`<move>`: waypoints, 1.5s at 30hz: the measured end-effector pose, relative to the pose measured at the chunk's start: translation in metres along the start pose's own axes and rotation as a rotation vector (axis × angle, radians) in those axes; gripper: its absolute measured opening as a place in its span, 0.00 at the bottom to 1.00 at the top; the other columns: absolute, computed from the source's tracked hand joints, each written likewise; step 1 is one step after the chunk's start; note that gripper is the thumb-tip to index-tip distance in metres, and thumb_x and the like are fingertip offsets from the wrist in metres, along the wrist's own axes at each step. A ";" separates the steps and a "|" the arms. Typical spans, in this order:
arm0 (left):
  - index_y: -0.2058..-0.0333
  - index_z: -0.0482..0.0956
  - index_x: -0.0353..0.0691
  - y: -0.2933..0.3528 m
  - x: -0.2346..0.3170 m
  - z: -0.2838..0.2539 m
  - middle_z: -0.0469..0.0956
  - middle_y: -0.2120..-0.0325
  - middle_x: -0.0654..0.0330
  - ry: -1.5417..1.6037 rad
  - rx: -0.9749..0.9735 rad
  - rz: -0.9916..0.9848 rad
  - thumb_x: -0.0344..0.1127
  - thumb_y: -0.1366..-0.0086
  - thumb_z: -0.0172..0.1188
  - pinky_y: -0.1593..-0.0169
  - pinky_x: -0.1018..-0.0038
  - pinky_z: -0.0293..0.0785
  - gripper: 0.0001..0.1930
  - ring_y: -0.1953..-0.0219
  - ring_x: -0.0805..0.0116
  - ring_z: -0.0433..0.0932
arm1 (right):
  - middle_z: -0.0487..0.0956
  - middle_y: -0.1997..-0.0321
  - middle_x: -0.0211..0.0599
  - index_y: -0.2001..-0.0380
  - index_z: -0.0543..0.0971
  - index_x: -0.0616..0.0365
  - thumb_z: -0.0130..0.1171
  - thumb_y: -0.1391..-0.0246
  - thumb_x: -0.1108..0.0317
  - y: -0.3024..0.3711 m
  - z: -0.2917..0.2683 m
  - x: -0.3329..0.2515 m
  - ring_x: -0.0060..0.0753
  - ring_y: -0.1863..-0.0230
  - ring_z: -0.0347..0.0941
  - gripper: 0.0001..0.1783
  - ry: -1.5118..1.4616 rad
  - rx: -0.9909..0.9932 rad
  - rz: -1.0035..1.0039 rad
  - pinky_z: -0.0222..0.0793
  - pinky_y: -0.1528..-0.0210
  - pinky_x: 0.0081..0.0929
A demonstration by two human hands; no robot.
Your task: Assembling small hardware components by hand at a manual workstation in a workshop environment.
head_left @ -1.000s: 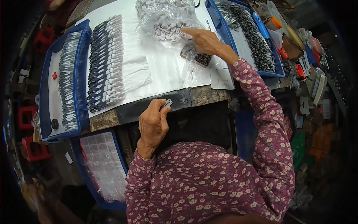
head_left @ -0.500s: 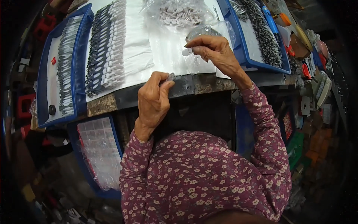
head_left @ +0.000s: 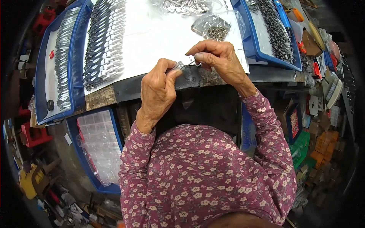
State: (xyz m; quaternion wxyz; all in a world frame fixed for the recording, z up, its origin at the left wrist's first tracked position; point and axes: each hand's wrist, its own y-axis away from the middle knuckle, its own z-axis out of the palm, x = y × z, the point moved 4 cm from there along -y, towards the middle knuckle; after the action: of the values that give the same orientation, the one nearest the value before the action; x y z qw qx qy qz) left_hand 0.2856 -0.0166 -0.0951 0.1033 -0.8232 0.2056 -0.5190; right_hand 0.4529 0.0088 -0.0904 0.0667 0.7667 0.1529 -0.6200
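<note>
Hands at the near edge of the table, seen from above. The left hand had its grip pinched, thumb against curled forefinger, on a small metallic piece; the right hand held a small white piece between thumb and forefinger. Both pieces lay between the facing fingertips, above the table's edge; whether they touched could not be told. The step in hand appeared to be the bringing together of the two pieces; the next move seemed to call for a steady left grip and fine alignment by the right. Beyond, on a white sheet, stood an open bag of white pieces and a clear bag of tiny brass-coloured parts. A row of black-and-white pieces lay at left, beside a blue tray.
</note>
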 end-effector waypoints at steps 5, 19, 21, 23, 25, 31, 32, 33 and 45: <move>0.71 0.69 0.34 0.007 -0.002 0.003 0.72 0.81 0.52 0.000 -0.009 -0.007 0.26 0.45 0.53 0.77 0.70 0.66 0.04 0.82 0.59 0.72 | 0.72 0.82 0.26 0.67 0.78 0.61 0.54 0.49 0.68 0.011 0.006 0.002 0.11 0.82 0.62 0.09 0.022 0.026 -0.014 0.57 0.81 0.09; 0.72 0.69 0.34 0.032 -0.015 0.011 0.72 0.80 0.52 -0.049 -0.148 0.036 0.25 0.46 0.54 0.77 0.69 0.66 0.04 0.80 0.56 0.73 | 0.74 0.81 0.30 0.65 0.76 0.64 0.53 0.48 0.69 0.035 0.026 0.022 0.15 0.84 0.67 0.10 0.029 -0.143 -0.014 0.64 0.83 0.11; 0.72 0.69 0.35 0.035 -0.016 0.013 0.72 0.80 0.53 -0.057 -0.167 0.045 0.25 0.47 0.54 0.77 0.69 0.66 0.04 0.79 0.56 0.73 | 0.74 0.82 0.31 0.65 0.76 0.64 0.54 0.49 0.69 0.037 0.028 0.024 0.17 0.84 0.68 0.10 0.127 -0.195 -0.049 0.64 0.83 0.13; 0.71 0.70 0.34 0.038 -0.015 0.015 0.72 0.79 0.54 -0.077 -0.157 0.137 0.26 0.47 0.55 0.77 0.69 0.67 0.05 0.79 0.57 0.73 | 0.74 0.80 0.33 0.65 0.75 0.65 0.56 0.51 0.69 0.040 0.030 0.024 0.23 0.84 0.70 0.11 0.351 -0.152 -0.332 0.64 0.82 0.19; 0.71 0.70 0.34 0.042 -0.017 0.017 0.72 0.78 0.54 -0.093 -0.175 0.161 0.26 0.48 0.56 0.76 0.69 0.68 0.05 0.78 0.57 0.74 | 0.74 0.80 0.35 0.66 0.74 0.64 0.56 0.51 0.69 0.042 0.034 0.028 0.27 0.84 0.70 0.10 0.383 -0.162 -0.415 0.64 0.82 0.21; 0.69 0.70 0.34 0.051 -0.021 0.024 0.72 0.76 0.55 -0.118 -0.250 0.248 0.26 0.48 0.55 0.76 0.69 0.68 0.06 0.76 0.58 0.74 | 0.74 0.78 0.43 0.67 0.72 0.67 0.55 0.52 0.70 0.057 0.042 0.032 0.37 0.81 0.72 0.11 0.493 -0.228 -0.465 0.66 0.80 0.25; 0.70 0.70 0.34 0.053 -0.021 0.025 0.71 0.75 0.55 -0.121 -0.274 0.259 0.25 0.48 0.55 0.76 0.69 0.68 0.06 0.76 0.58 0.74 | 0.74 0.78 0.43 0.67 0.72 0.67 0.56 0.52 0.71 0.059 0.044 0.032 0.38 0.80 0.73 0.10 0.503 -0.219 -0.491 0.67 0.80 0.25; 0.70 0.70 0.34 0.054 -0.021 0.025 0.71 0.75 0.55 -0.119 -0.276 0.257 0.25 0.48 0.55 0.76 0.69 0.68 0.06 0.76 0.58 0.74 | 0.74 0.78 0.43 0.67 0.72 0.67 0.56 0.53 0.72 0.062 0.046 0.033 0.39 0.80 0.73 0.10 0.512 -0.210 -0.517 0.67 0.80 0.26; 0.70 0.67 0.35 0.076 -0.018 0.038 0.67 0.79 0.55 -0.140 -0.371 0.310 0.26 0.50 0.56 0.79 0.70 0.66 0.09 0.79 0.59 0.72 | 0.71 0.81 0.42 0.69 0.71 0.68 0.55 0.54 0.74 0.089 0.056 0.041 0.38 0.82 0.71 0.09 0.456 -0.182 -0.541 0.66 0.82 0.27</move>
State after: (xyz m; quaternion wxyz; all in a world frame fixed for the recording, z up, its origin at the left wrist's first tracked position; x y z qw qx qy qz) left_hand 0.2951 -0.0787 -0.1553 0.0429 -0.8208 0.4132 -0.3920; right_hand 0.4369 -0.0852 -0.1505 -0.0673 0.8079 0.4158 -0.4122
